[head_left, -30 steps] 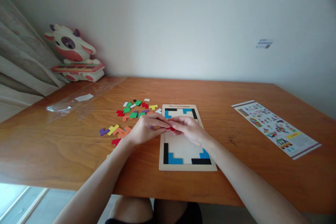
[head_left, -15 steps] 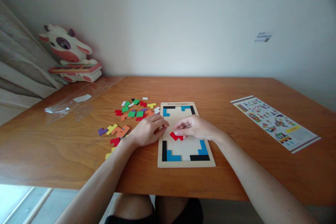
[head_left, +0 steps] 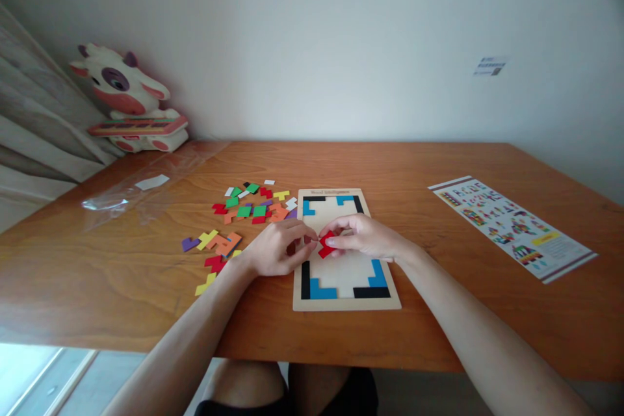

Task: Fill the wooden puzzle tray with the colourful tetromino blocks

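Observation:
Over the middle of a wooden puzzle board (head_left: 298, 304), my right hand (head_left: 365, 236) pinches a red puzzle piece (head_left: 325, 246) between thumb and fingers, holding it tilted. My left hand (head_left: 283, 247) comes in from the other side, its thumb and forefinger closed at the left corner of the same piece. Black strips such as the one at the lower right (head_left: 373, 293) and blue pieces like the one at the lower left (head_left: 322, 292) lie in the board's corners. The pale centre of the board shows beneath the hands.
Loose coloured pieces, among them a green one (head_left: 244, 212) and a purple one (head_left: 190, 244), lie left of the board. A printed pattern sheet (head_left: 511, 227) rests at the right. Farther left are a clear plastic bag (head_left: 112, 203) and a cow-shaped toy keyboard (head_left: 141, 123).
The red piece has been turned and tilted in my right hand. My left hand has shifted slightly right, bringing its fingertips to the piece.

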`<move>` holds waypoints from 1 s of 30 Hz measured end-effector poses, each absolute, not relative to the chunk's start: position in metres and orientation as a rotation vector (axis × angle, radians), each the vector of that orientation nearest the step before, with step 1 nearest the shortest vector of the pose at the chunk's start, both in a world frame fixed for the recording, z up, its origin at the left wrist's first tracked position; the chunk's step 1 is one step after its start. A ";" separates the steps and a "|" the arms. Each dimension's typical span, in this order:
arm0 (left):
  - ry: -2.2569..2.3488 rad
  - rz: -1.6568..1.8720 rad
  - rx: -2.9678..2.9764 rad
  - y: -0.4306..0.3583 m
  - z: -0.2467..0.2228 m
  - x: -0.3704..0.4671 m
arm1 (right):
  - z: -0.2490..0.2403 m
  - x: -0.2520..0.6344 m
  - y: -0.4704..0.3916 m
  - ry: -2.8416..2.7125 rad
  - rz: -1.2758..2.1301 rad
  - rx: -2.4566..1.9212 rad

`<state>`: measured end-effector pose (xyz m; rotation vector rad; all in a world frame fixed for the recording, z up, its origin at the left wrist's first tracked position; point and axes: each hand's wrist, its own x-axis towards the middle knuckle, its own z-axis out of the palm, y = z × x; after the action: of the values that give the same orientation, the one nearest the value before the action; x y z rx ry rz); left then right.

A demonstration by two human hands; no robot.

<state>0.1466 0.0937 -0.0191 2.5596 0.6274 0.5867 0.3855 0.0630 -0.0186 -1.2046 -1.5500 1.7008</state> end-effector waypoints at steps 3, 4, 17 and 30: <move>0.610 0.614 2.517 0.095 -0.022 0.148 | -0.017 0.384 0.063 -1.582 1.591 -1.220; 0.621 0.631 2.494 0.095 -0.024 0.148 | -0.017 0.383 0.063 -1.588 1.539 -1.225; 0.543 0.768 2.749 0.098 -0.024 0.150 | -0.012 0.366 0.057 -1.505 1.600 -0.952; 0.559 0.672 2.829 0.099 -0.022 0.148 | -0.016 0.374 0.063 -1.253 1.592 -1.094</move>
<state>0.1478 0.0994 -0.0217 2.8291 0.5595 0.6716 0.3745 0.0631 -0.0157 -1.0938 -1.2532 1.5920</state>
